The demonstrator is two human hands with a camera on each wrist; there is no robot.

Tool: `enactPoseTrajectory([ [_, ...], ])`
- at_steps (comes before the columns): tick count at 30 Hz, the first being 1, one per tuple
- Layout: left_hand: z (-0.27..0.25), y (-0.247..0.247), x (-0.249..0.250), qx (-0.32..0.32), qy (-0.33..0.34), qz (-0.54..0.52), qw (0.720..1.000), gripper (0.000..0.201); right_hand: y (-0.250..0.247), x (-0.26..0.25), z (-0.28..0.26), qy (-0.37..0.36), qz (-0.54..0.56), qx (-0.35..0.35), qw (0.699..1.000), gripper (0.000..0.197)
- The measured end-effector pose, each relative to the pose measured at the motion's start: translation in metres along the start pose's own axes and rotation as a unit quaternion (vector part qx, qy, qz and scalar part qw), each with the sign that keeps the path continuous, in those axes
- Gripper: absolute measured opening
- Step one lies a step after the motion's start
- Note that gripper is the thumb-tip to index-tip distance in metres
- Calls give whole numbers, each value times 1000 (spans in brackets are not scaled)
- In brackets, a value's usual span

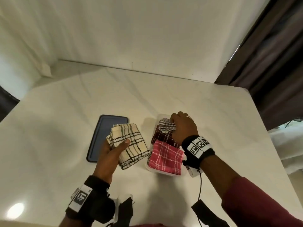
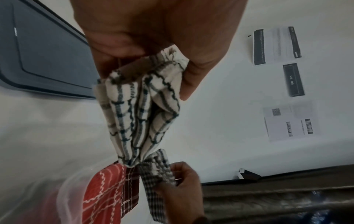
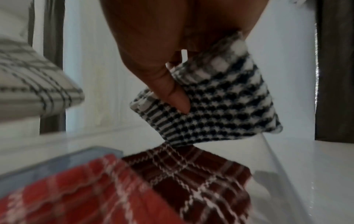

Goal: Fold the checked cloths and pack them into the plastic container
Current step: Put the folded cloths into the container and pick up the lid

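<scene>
My left hand (image 1: 113,149) grips a folded cream cloth (image 1: 131,143) with dark checks, thumb on top, held above the table left of the clear plastic container (image 1: 151,167). In the left wrist view the cream cloth (image 2: 141,115) hangs folded from that hand (image 2: 153,45). Inside the container lie a folded pink-red checked cloth (image 1: 165,157) at the near end and a maroon checked cloth (image 1: 163,136) behind it. My right hand (image 1: 182,126) pinches a folded black-and-white checked cloth (image 1: 166,125) at the container's far end. The right wrist view shows this cloth (image 3: 210,103) above the maroon cloth (image 3: 191,169).
A grey-blue lid (image 1: 101,136) lies flat on the white table (image 1: 57,136), left of the container and partly under the cream cloth. A dark curtain (image 1: 275,63) hangs at the right. Cables and dark straps dangle near the table's front edge.
</scene>
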State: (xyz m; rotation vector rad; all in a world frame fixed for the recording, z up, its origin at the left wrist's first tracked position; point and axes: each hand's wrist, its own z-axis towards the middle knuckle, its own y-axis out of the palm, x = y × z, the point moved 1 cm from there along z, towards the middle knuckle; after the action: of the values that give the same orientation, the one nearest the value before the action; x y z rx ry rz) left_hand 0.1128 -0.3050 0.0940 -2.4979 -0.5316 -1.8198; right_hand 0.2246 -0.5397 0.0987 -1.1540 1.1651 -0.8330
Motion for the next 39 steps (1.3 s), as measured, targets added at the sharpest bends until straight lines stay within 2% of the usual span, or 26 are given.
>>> enactPoseTrajectory([
  [2,2,-2,-1,-17,-9,1,1000,34,5,-3,2,-3,-53,-44,998,33],
  [5,5,-3,-4,-54,-34,3,998,35,10,-5,6,-8,-103,-75,992,43],
  [7,6,-4,-7,-77,-48,7,996,36,19,-5,7,-19,-105,-138,985,47],
  [9,7,-5,-7,-93,-53,3,994,38,29,-4,4,-32,-87,-207,974,39],
  [11,8,-6,-6,-104,-52,-6,993,41,29,-3,2,-10,-44,-241,969,28],
  [14,7,-3,-1,-125,-50,-12,991,44,15,6,-2,26,67,-220,973,20],
  [16,5,4,2,-140,-52,-6,989,41,3,10,-12,35,180,-149,972,9],
  [17,4,8,3,-148,-54,1,987,40,-1,10,-19,40,231,-116,965,11],
  [18,2,13,4,-160,-55,9,986,39,-4,8,-27,46,279,-104,954,20],
  [20,-3,27,5,-190,-54,25,980,41,-7,1,-44,53,379,-144,913,37],
  [23,-11,50,8,-239,-45,40,969,42,-2,-9,-62,34,499,-241,832,32],
  [24,-12,56,8,-251,-45,45,966,42,0,-8,-64,25,521,-241,818,36],
  [26,-10,61,6,-262,-52,64,961,41,2,-2,-65,29,534,-214,818,46],
  [29,-4,54,0,-278,-78,132,948,47,0,13,-57,40,458,-198,866,63],
  [31,-1,47,-4,-300,-89,205,927,52,-5,15,-50,35,358,-228,905,66],
  [33,-1,43,-7,-330,-93,277,898,49,-4,11,-44,15,228,-275,934,63],
  [36,0,40,-10,-345,-111,356,861,44,0,-4,-35,2,65,-317,946,59],
  [37,0,40,-10,-333,-97,389,854,44,2,-8,-34,4,29,-323,946,57],
  [39,3,40,-11,-286,-19,476,831,45,6,-15,-31,3,-27,-330,943,53],
])
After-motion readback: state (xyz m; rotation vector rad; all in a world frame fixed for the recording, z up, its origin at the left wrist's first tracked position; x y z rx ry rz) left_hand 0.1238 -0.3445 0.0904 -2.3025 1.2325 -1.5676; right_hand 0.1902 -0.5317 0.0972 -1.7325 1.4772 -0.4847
